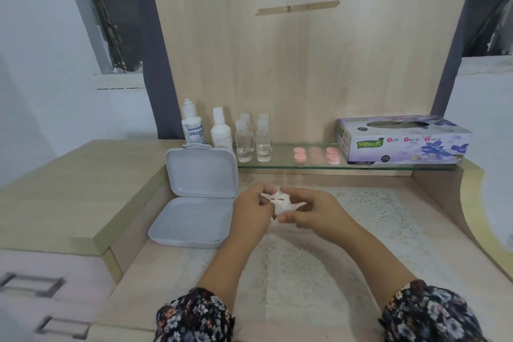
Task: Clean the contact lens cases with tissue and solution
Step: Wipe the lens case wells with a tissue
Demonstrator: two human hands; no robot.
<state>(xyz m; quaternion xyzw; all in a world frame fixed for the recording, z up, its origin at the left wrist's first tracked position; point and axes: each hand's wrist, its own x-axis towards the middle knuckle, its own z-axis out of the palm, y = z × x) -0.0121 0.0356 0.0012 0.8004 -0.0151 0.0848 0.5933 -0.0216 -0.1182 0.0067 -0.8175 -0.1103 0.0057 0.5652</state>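
We see a crumpled white tissue [280, 203] held above the lace-covered worktop [374, 219], bunched into a wad with loose corners sticking out. Left hand [251, 204] and right hand [308, 211] each keep a pinching grip on it. Pink lens cases [316, 155] sit on the glass shelf [286, 165] behind, blurred.

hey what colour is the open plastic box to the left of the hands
The open plastic box is pale grey, seen clearly in the head view.
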